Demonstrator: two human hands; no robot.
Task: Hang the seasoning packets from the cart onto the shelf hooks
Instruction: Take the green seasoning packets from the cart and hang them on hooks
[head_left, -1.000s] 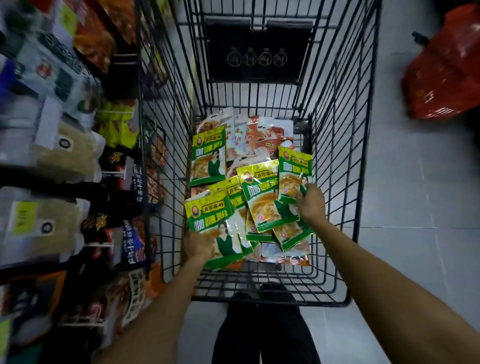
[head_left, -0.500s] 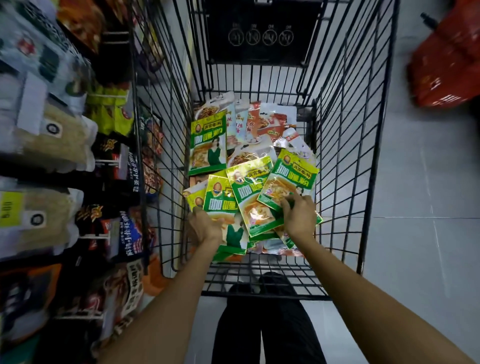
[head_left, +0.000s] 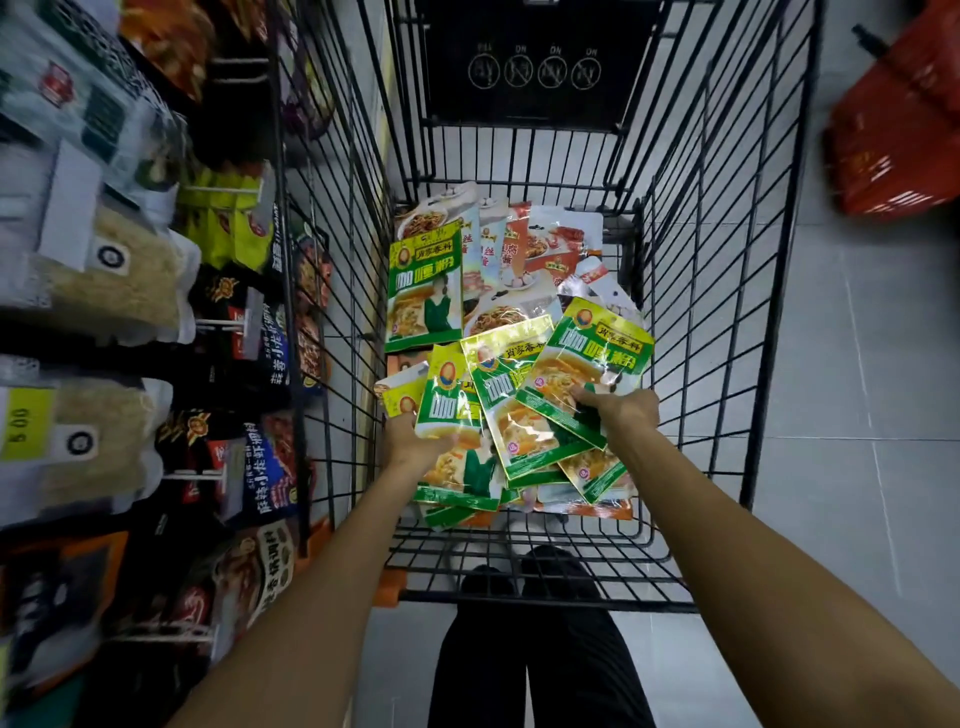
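Against the picture of one second ago: moved the left hand (head_left: 410, 441) up and toward the centre of the frame, and drew the green seasoning packets (head_left: 511, 400) into a tighter, overlapping fan in the lower middle of the cart (head_left: 727, 312). Against half a second ago: tilted the rightmost green packet (head_left: 597, 358) a little more to the right, with the right hand (head_left: 618, 415) at nearly the same place.

At the left side of the fan: gripping the lower left edge of the green seasoning packets with the left hand, fingers curled at the edge; cannot tell which fingers are in front and which behind. At the right side: pinching the lower edge of the rightmost green packet with the right hand, fingers curled over its front face, thumb not visible. Cannot tell if the fan is lifted or resting on the pile below.

Farther up in the cart, left of centre: a single green packet (head_left: 423, 286) lying flat, just beside red and white packets (head_left: 545, 244). At the left of the frame: shelf hooks (head_left: 223, 325) with hanging goods. In the upper right corner: a red basket (head_left: 893, 130).
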